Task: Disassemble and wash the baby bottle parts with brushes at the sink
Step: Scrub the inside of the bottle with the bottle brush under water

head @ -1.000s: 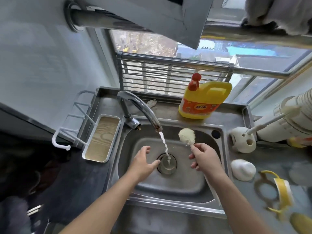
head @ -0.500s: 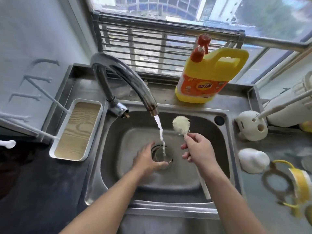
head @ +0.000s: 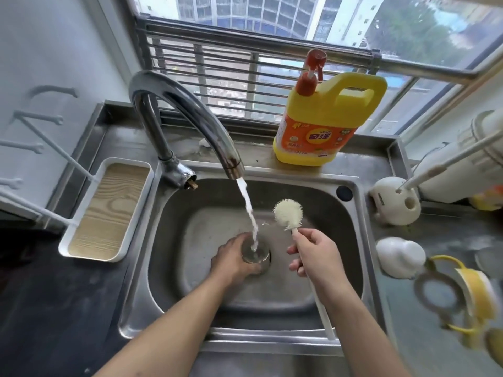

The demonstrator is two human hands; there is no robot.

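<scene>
Now, left hand (head: 231,261) gripping bottle (head: 255,253), right hand (head: 317,258) gripping brush (head: 288,214), jug (head: 326,123) labelled 奇强

Home kitchen, stainless steel sink (head: 141,268) set in a dark counter (head: 49,308), curved tap (head: 185,110) ran water, yellow dish soap jug (head: 324,123) stood by a barred window (head: 245,63), buildings beyond.
</scene>
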